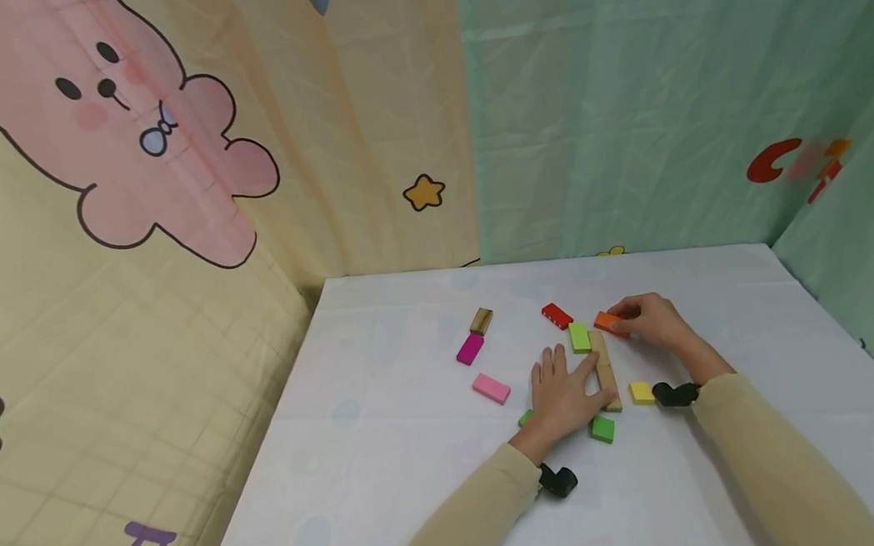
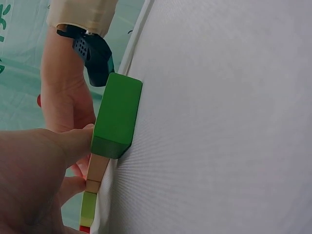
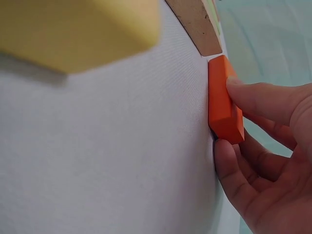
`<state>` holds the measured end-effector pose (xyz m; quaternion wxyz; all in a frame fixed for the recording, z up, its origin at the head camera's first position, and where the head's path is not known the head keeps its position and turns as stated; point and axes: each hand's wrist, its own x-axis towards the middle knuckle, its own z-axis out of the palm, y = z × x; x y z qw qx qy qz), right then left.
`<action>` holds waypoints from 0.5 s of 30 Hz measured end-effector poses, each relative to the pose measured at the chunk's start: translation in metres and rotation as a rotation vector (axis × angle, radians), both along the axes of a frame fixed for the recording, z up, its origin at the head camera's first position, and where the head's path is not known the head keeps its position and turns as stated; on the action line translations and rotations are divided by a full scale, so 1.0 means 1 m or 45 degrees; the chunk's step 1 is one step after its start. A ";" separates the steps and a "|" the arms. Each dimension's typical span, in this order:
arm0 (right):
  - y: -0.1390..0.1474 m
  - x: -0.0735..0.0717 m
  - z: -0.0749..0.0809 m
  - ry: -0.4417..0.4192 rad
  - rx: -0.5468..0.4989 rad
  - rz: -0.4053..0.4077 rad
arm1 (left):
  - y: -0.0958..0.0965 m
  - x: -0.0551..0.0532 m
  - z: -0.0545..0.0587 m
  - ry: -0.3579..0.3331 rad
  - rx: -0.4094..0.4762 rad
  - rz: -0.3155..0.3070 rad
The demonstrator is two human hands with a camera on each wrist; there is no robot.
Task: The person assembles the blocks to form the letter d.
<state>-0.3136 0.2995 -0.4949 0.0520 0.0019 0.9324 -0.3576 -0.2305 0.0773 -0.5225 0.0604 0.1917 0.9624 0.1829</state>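
Note:
In the head view, my right hand (image 1: 653, 320) pinches an orange block (image 1: 607, 321) by its right end; the right wrist view shows the thumb on the orange block (image 3: 222, 105) and fingers around its end. My left hand (image 1: 563, 395) lies with fingers spread on the left of a row of natural wooden blocks (image 1: 606, 379), thumb and index finger touching that row. A light green block (image 1: 579, 338) sits against the row's far left side. Just beyond it is a red block (image 1: 556, 316) with white dots. A green block (image 1: 603, 429) lies near the left wrist.
Right of the row lies a yellow block (image 1: 641, 392). Another green block (image 1: 525, 418) is partly hidden by the left hand. Farther left are a pink block (image 1: 492, 388), a magenta block (image 1: 470, 349) and a brown block (image 1: 481, 320). All rest on a white-covered table (image 1: 389, 476).

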 end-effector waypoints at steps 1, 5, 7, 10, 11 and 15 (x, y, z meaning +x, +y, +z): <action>0.000 0.000 0.000 -0.001 -0.004 -0.012 | 0.000 0.000 0.000 -0.001 0.002 0.001; -0.001 0.001 0.000 -0.012 -0.008 -0.034 | 0.000 0.001 0.000 0.013 -0.010 0.001; -0.002 0.001 0.000 -0.010 -0.011 -0.035 | 0.000 0.001 0.000 0.028 -0.018 0.001; -0.002 0.001 0.000 0.002 -0.012 -0.021 | 0.000 0.002 0.001 0.031 -0.023 0.002; -0.002 0.001 0.000 0.008 -0.012 -0.020 | 0.000 0.003 0.002 0.030 -0.024 0.005; -0.002 0.001 0.001 0.020 -0.008 -0.009 | 0.000 0.004 0.006 0.019 -0.017 0.012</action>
